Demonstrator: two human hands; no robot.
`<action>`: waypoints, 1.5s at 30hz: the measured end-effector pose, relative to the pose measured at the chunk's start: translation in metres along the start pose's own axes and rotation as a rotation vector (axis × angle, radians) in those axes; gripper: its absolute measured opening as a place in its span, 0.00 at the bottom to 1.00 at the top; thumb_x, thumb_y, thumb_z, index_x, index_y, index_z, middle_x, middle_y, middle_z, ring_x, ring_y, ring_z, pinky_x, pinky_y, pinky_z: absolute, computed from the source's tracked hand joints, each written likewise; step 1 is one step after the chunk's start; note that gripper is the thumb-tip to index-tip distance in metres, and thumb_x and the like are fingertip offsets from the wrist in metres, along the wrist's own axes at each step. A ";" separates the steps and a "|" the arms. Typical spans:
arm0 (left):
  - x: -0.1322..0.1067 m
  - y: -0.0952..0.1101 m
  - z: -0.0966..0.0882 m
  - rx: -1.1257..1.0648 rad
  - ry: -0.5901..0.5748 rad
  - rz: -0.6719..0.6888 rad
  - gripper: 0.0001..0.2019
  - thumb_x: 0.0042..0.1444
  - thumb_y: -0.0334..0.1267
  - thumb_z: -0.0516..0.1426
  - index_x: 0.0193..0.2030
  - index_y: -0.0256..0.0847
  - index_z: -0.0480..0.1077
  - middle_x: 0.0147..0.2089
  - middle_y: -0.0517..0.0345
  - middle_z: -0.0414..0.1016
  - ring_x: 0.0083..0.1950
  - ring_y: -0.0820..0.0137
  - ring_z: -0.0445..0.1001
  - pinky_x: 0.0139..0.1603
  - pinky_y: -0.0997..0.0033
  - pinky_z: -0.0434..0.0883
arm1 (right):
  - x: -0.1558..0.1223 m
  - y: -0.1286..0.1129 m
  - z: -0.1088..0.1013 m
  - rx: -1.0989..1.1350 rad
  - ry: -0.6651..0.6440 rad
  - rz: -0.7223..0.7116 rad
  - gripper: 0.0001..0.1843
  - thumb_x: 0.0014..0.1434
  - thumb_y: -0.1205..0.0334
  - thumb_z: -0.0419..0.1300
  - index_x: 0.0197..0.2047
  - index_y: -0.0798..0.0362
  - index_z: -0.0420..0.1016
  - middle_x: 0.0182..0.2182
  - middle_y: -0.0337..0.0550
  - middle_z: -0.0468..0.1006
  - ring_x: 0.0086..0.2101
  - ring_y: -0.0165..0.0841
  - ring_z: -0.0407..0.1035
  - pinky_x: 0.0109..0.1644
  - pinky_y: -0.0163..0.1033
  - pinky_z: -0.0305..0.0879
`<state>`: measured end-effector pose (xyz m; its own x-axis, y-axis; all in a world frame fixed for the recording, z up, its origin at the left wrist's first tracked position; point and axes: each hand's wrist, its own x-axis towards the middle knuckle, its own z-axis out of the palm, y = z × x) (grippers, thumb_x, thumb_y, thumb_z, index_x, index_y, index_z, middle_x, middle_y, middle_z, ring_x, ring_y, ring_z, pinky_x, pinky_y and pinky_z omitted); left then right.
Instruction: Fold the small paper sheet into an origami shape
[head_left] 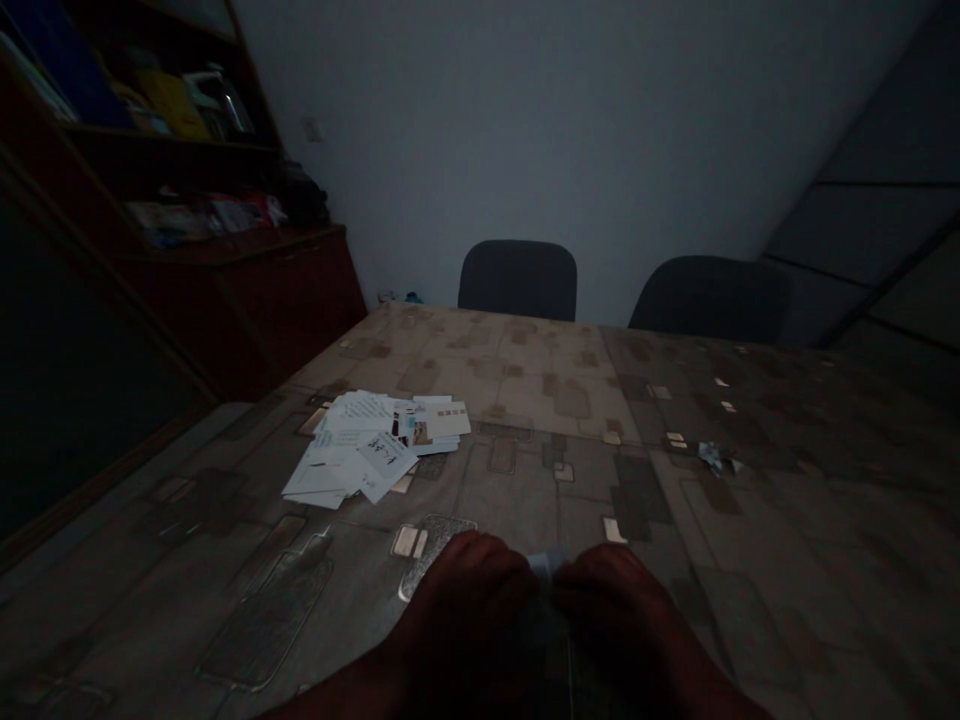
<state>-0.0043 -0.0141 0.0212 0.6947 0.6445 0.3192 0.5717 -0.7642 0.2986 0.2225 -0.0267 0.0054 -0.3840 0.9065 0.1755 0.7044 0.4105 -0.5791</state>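
Our left hand [480,580] and right hand [615,590] come up from six o'clock, nearest us and dark in the dim room, backs of the hands upward. Between them, also at six o'clock and close above the counter [757,545], sits a small pale sheet [547,563], most likely paper. Fingers on both sides are closed, pinching it from left and right; the fingertips themselves are lost in shadow, and so is the sheet's lower part.

We judge it to be very light and thin, limp enough to bend at a touch, easy to crease and quick to tear if the two hands pull apart. Its surface probably slips little, so a gentle pinch should do. We would take hold at the two side edges, thumbs opposite forefingers, pressing lightly and leaving the middle free.

Well apart from the hands, at eight o'clock, a loose, overlapping pile of printed cards and papers [375,450] lies flat. Between three and four o'clock rests a crumpled scrap [716,458]. Beyond the far edge, toward one o'clock, stands a dark chair [517,280].
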 end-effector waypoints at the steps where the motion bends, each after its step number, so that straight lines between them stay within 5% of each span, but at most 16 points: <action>1: 0.000 -0.001 0.000 0.013 -0.004 0.012 0.13 0.53 0.46 0.61 0.39 0.41 0.68 0.35 0.59 0.73 0.37 0.65 0.69 0.39 0.64 0.66 | -0.001 0.000 0.000 0.002 -0.001 0.011 0.06 0.61 0.65 0.59 0.35 0.49 0.78 0.30 0.41 0.77 0.34 0.35 0.71 0.38 0.38 0.67; 5: -0.002 0.001 0.003 0.034 0.054 0.055 0.13 0.57 0.49 0.60 0.36 0.40 0.69 0.35 0.59 0.74 0.36 0.66 0.69 0.42 0.62 0.66 | -0.002 0.000 -0.006 0.007 -0.021 -0.027 0.06 0.59 0.67 0.59 0.37 0.49 0.78 0.32 0.42 0.78 0.36 0.36 0.71 0.40 0.39 0.67; 12: 0.002 0.004 0.008 0.023 0.116 -0.053 0.07 0.57 0.30 0.57 0.28 0.40 0.68 0.29 0.60 0.72 0.33 0.67 0.69 0.41 0.63 0.66 | 0.006 -0.003 -0.022 -0.037 -0.065 -0.193 0.05 0.59 0.70 0.60 0.36 0.50 0.74 0.34 0.41 0.77 0.37 0.36 0.69 0.42 0.43 0.62; 16: 0.007 0.004 0.007 -0.078 0.099 -0.244 0.06 0.52 0.25 0.57 0.29 0.39 0.68 0.28 0.59 0.70 0.32 0.67 0.68 0.36 0.68 0.64 | 0.011 -0.006 -0.019 -0.047 -0.060 -0.081 0.07 0.62 0.70 0.58 0.31 0.52 0.72 0.32 0.41 0.74 0.36 0.37 0.67 0.41 0.43 0.60; 22: 0.009 0.005 0.006 -0.104 0.096 -0.308 0.07 0.50 0.25 0.58 0.34 0.40 0.69 0.30 0.59 0.71 0.34 0.65 0.70 0.36 0.68 0.65 | 0.022 -0.010 -0.014 -0.130 -0.042 0.055 0.04 0.56 0.69 0.65 0.32 0.51 0.75 0.32 0.41 0.75 0.38 0.40 0.67 0.43 0.46 0.57; 30: -0.020 0.005 0.012 0.157 0.203 0.112 0.09 0.64 0.29 0.50 0.49 0.38 0.67 0.45 0.51 0.77 0.39 0.65 0.73 0.41 0.63 0.67 | 0.025 -0.015 -0.013 -0.165 -0.033 0.097 0.06 0.54 0.70 0.64 0.29 0.50 0.75 0.30 0.39 0.75 0.36 0.39 0.67 0.42 0.43 0.56; 39: -0.039 0.008 0.019 0.305 0.107 0.096 0.19 0.68 0.46 0.48 0.59 0.37 0.64 0.55 0.50 0.74 0.54 0.61 0.70 0.50 0.62 0.66 | 0.025 -0.017 -0.016 -0.123 -0.059 0.108 0.06 0.56 0.68 0.65 0.29 0.51 0.73 0.30 0.39 0.74 0.37 0.39 0.66 0.43 0.45 0.54; 45: -0.042 0.008 0.019 0.317 0.057 0.089 0.25 0.66 0.52 0.48 0.63 0.37 0.62 0.58 0.50 0.72 0.56 0.60 0.69 0.51 0.62 0.66 | 0.024 -0.020 -0.014 -0.140 -0.052 0.098 0.07 0.59 0.66 0.63 0.29 0.51 0.72 0.30 0.39 0.73 0.36 0.39 0.65 0.42 0.44 0.54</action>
<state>-0.0209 -0.0475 -0.0071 0.7277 0.5686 0.3836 0.6234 -0.7815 -0.0243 0.2080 -0.0112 0.0324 -0.3376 0.9379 0.0801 0.8149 0.3338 -0.4738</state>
